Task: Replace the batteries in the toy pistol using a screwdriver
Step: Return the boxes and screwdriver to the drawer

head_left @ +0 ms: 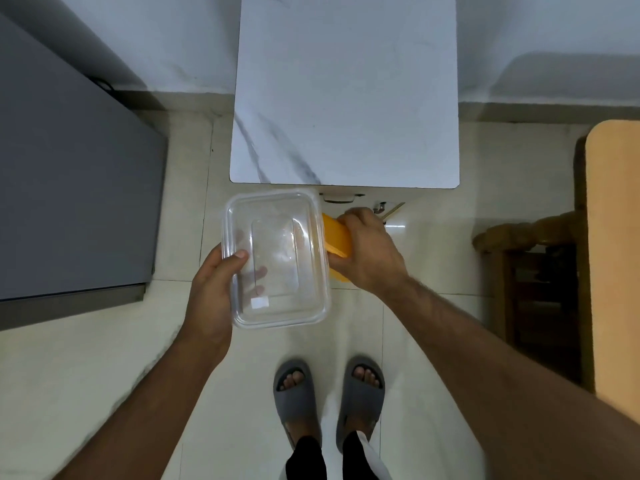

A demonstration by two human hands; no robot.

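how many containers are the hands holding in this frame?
2. A clear plastic container gripped at its left edge by the left hand, and an orange container held by the right hand, mostly hidden behind both. Contents can't be told; nothing on the marble table.

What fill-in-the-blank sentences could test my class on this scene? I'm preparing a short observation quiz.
1. The left hand holds a clear rectangular plastic container, which looks ____ inside.
2. The right hand grips an object coloured ____.
3. The white marble-patterned tabletop lies ____ the hands in the picture.
4. The person's feet wear grey ____.

Missing words: empty; orange; above; slippers
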